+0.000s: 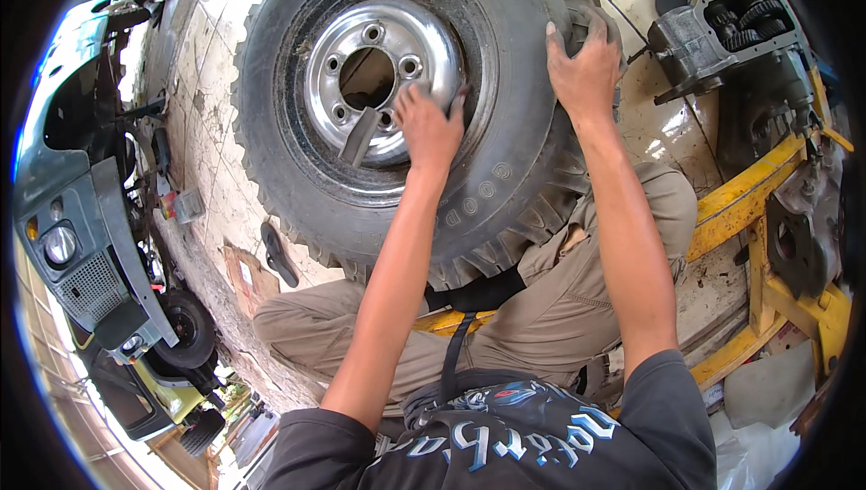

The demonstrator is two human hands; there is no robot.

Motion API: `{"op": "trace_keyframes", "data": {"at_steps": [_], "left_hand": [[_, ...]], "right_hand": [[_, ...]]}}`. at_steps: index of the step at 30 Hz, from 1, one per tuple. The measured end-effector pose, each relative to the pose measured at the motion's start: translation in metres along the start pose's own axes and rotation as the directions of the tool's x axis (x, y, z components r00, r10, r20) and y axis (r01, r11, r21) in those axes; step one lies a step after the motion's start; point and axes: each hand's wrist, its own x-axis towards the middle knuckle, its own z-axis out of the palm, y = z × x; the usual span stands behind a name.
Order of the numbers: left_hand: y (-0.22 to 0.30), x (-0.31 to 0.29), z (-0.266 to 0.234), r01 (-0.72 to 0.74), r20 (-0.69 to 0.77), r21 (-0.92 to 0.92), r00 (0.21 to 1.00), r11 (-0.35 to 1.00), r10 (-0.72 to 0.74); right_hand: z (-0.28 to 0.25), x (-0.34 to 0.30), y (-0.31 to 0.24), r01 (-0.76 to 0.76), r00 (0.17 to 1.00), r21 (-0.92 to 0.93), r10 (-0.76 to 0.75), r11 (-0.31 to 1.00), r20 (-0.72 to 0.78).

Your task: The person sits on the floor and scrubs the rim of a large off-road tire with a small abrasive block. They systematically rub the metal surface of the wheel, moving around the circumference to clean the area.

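Note:
A large black off-road tire [528, 66] with chunky tread leans against my folded legs. A shiny silver steel wheel [322, 109], with several bolt holes round a big centre hole, sits inside it. My left hand [428, 122] is over the lower right of the wheel, thumb and fingers apart, with nothing visible in it. A short grey flat strip [360, 137] lies across the wheel face just left of those fingers; what it is I cannot make out. At the tire's right edge my right hand [588, 66] grips the tread shoulder, thumb on the sidewall and fingers over the tread.
An open metal gearbox housing [735, 30] with gears inside stands at the right, by a yellow metal frame [749, 197]. Dark sandals [278, 256] lie on the tiled floor [203, 120]. A flattened cardboard piece [250, 278] lies at left, and a parked vehicle [90, 247] stands beyond.

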Motion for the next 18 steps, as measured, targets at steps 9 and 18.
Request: {"op": "trace_keyframes", "data": {"at_steps": [9, 18], "left_hand": [[0.008, 0.03, 0.023, 0.092, -0.047, 0.105, 0.995, 0.99, -0.088], [-0.03, -0.021, -0.007, 0.071, 0.183, 0.113, 0.979, 0.991, -0.09]], "right_hand": [[0.01, -0.003, -0.005, 0.021, 0.997, -0.124, -0.03, 0.992, -0.074], [0.004, -0.002, -0.004, -0.058, 0.997, -0.119, 0.051, 0.991, -0.058]]}}
